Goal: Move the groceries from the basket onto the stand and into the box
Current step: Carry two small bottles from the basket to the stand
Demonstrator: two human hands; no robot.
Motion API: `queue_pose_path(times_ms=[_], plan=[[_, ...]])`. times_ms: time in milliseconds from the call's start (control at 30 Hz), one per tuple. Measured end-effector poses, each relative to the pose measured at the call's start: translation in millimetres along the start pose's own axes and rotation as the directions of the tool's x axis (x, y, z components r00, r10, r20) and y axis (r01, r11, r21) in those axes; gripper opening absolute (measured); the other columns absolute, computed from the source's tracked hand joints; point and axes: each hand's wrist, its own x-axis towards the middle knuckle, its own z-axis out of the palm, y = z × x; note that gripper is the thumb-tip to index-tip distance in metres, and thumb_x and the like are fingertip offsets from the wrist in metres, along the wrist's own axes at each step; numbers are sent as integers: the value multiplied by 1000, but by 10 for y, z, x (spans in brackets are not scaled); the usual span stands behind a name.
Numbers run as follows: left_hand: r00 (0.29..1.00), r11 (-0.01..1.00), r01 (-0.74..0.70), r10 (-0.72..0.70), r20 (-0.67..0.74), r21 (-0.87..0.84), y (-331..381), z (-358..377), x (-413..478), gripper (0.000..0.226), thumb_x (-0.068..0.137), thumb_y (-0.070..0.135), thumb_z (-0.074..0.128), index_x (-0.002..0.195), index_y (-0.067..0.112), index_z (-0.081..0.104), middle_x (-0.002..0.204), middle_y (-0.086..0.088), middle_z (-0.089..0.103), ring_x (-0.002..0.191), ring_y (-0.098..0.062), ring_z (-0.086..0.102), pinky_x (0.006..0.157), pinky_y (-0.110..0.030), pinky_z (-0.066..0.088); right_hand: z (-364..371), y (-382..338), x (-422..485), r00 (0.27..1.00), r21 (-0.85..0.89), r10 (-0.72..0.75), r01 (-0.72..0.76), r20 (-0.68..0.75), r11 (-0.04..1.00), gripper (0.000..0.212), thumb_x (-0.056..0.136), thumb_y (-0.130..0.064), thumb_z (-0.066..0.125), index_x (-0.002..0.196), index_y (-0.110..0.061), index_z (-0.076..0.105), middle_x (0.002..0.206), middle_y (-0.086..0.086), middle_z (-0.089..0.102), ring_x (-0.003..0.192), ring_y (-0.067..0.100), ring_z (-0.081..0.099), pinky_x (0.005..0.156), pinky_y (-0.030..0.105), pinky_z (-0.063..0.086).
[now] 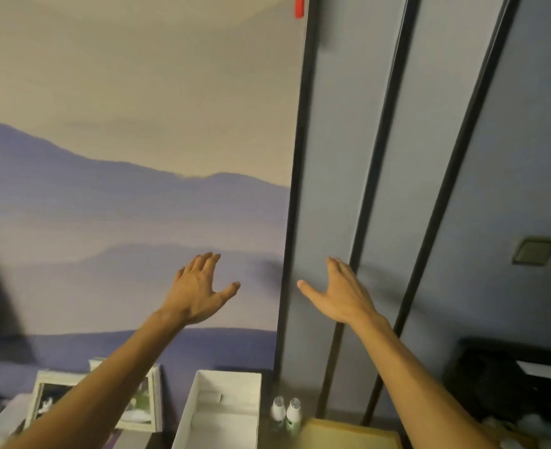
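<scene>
Both hands are hanging raised in front of the wall, the left hand point(199, 286) and the right hand point(342, 293) well apart, each grip spread with fingers straight and thumb out, and neither is holding anything. No basket is showing in this view, so the step in hand is looking like a reach not yet aimed. To do it well, the person is needing to drop the gaze and both hands toward the lower edge, where the task's things are lying: the white box point(186, 411) is sitting open and seemingly unfilled. Just beside its right wall two small bottles point(286, 410) are standing upright, close together, on the dark desk point(266, 439). A tan panel point(348, 434) is showing just right of the bottles; whether it is the stand I cannot tell. Two white picture frames point(52, 379) are leaning left of the box, under the left forearm, and a lowering arm is risking a knock against them or the bottles. A dark bulky object point(494, 377) is sitting lower right.
</scene>
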Motion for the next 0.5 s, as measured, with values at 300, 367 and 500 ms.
queue_pose_path(times_ms=[300, 367, 500], plan=[[965, 972, 217, -199, -171, 92, -389, -841, -1009, 103, 86, 87, 29, 164, 20, 28, 170, -8, 30, 155, -28, 30, 125, -54, 27, -11, -914, -174, 972, 65, -236, 235, 11, 970, 105, 93, -79, 51, 168, -12, 20, 176, 8, 21, 161, 26, 24, 126, 43, 31], [947, 957, 269, -243, -213, 108, -492, -1008, -1320, 96, 90, 82, 36, 163, 20, 30, 169, -8, 31, 154, -28, 32, 124, -54, 28, 86, -1174, -259, 953, 96, -301, 297, 31, 950, 105, 94, -78, 50, 169, -12, 19, 177, 7, 19, 161, 25, 23, 126, 42, 29], [883, 905, 414, -373, -285, 101, -833, -1401, -2039, 90, 92, 81, 42, 160, 23, 34, 166, -6, 36, 150, -30, 40, 120, -58, 36, 336, -1821, -537, 893, 177, -437, 416, 107, 892, 101, 97, -76, 51, 170, -14, 16, 177, 6, 17, 161, 26, 23, 125, 45, 31]])
